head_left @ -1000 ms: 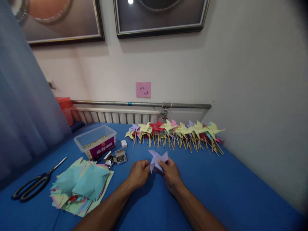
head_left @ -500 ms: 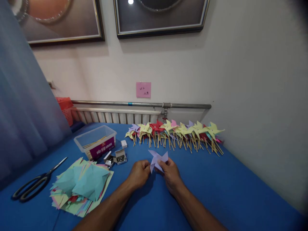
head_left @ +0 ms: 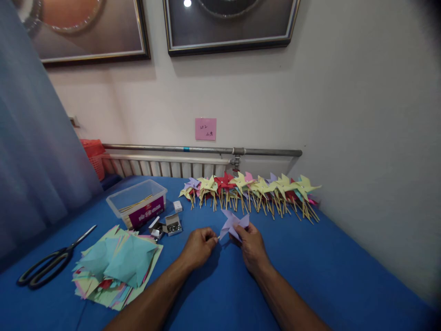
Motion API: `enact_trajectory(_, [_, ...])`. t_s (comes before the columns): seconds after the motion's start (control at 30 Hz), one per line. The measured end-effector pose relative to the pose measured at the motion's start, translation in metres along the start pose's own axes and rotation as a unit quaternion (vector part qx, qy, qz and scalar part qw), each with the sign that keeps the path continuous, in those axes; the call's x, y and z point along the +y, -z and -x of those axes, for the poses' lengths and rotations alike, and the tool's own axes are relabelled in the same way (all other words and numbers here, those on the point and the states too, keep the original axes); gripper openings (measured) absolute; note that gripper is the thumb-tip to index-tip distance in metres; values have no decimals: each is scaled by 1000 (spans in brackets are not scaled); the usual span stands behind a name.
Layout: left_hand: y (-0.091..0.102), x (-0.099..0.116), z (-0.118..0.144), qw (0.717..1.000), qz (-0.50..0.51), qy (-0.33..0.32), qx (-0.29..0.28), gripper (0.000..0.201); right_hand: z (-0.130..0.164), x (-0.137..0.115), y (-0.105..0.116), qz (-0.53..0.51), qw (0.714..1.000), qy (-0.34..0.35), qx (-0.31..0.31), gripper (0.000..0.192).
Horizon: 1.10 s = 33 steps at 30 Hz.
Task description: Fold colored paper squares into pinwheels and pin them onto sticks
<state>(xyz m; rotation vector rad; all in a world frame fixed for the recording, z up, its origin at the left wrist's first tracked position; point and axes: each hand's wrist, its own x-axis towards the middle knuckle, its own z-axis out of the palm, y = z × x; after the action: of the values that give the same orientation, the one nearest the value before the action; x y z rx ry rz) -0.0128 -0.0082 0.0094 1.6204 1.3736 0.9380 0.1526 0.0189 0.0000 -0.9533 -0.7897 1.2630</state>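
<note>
My right hand (head_left: 252, 243) pinches a folded lilac paper pinwheel (head_left: 234, 223) from behind, just above the blue table (head_left: 310, 271). My left hand (head_left: 199, 247) is closed beside it, its fingertips pinching something thin at the pinwheel's left edge; what it is stays too small to tell. Beyond my hands lies a long row of finished pinwheels on sticks (head_left: 251, 191), yellow, red, lilac and pink, along the wall.
A pile of cut coloured paper squares (head_left: 117, 266) lies at my left, with black scissors (head_left: 48, 264) beyond it. A clear plastic tub holding sticks (head_left: 137, 202) and small open boxes of pins (head_left: 168, 225) stand behind the pile. A radiator pipe (head_left: 203, 149) runs along the wall.
My right hand has shifted the lilac pinwheel a little right and away. My left hand has come slightly apart from it, still pinching near its edge.
</note>
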Motion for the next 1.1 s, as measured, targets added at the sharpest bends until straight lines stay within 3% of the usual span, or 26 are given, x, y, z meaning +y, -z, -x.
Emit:
enact_trajectory(0.3, [-3,0,2,999,1,16,-51,15,2,2,-2,4,1000,-15,-23,37])
enact_trajectory(0.73, [-6,-1,3,993,18,2,-113,15,6,6,-6,7,999,-23,-25,32])
enact_trajectory(1.1, [-5,2,4,994,23,2,-111,17,8,4,-6,8,999,-19,-30,29])
